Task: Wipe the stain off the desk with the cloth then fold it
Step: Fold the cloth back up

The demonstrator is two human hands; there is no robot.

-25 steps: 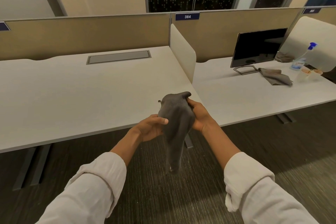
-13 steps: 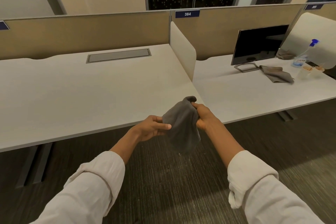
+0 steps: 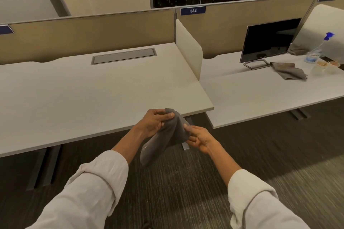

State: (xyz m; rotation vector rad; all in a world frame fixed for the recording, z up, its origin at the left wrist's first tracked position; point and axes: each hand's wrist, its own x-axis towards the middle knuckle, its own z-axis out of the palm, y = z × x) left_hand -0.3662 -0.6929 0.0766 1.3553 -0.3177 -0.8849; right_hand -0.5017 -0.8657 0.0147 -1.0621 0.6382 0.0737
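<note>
I hold a dark grey cloth [image 3: 167, 135] in the air in front of the white desk [image 3: 93, 98], just off its front right corner. My left hand [image 3: 155, 122] pinches the cloth's upper end between thumb and fingers. My right hand [image 3: 200, 139] touches the cloth's right side with thumb and fingertips. The cloth hangs bunched and slants down to the left, with pale dusty marks on its lower part. No stain shows on the desk top from here.
A cream divider panel [image 3: 189, 50] separates this desk from the right desk [image 3: 251, 98], which carries a monitor [image 3: 270, 39], another grey cloth [image 3: 287, 70], a spray bottle [image 3: 316, 50] and small cups [image 3: 327, 65]. A cable tray cover [image 3: 123, 55] sits at the desk's back. Dark carpet lies below.
My left hand has risen and taken the cloth's top end. My right hand has dropped lower along the cloth's right side. The cloth now slants down-left instead of hanging from the right hand.
</note>
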